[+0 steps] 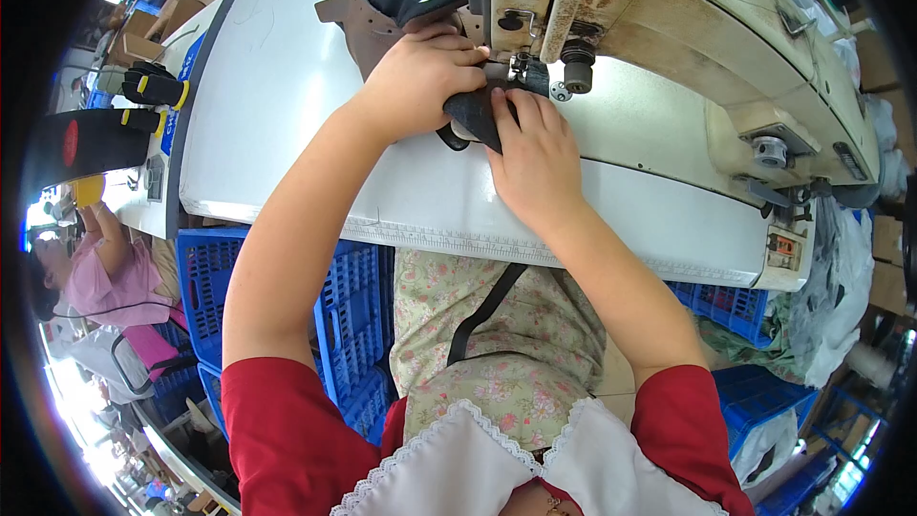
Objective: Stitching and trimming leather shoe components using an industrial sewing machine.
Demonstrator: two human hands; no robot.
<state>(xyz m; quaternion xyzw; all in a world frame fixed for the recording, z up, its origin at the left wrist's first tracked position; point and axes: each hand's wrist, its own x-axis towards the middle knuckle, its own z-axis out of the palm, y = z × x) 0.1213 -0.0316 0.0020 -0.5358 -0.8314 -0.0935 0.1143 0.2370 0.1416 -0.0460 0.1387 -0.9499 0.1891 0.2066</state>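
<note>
At the bottom of the frame the person's red sleeves and a white lace-edged collar fill the foreground, with a floral apron (497, 325) above them and a blue plastic crate (215, 277) at lower left. Both bare forearms rise toward the upper centre. The right hand (535, 158) lies flat, fingers together and pointing up, pressing on a dark fabric piece (478, 115) on the white sewing table (287, 105). The left hand (420, 76) sits just up and to the left of it, fingers curled down over the same dark piece; whether it pinches the cloth or only presses on it is hard to tell. The piece lies between the two hands, its top edge at the needle area of the beige sewing machine (688, 29). Beyond the left hand, brown pieces (358, 24) and more dark cloth trail toward the top of the frame. At far left another person in pink (119, 277) sits.
</note>
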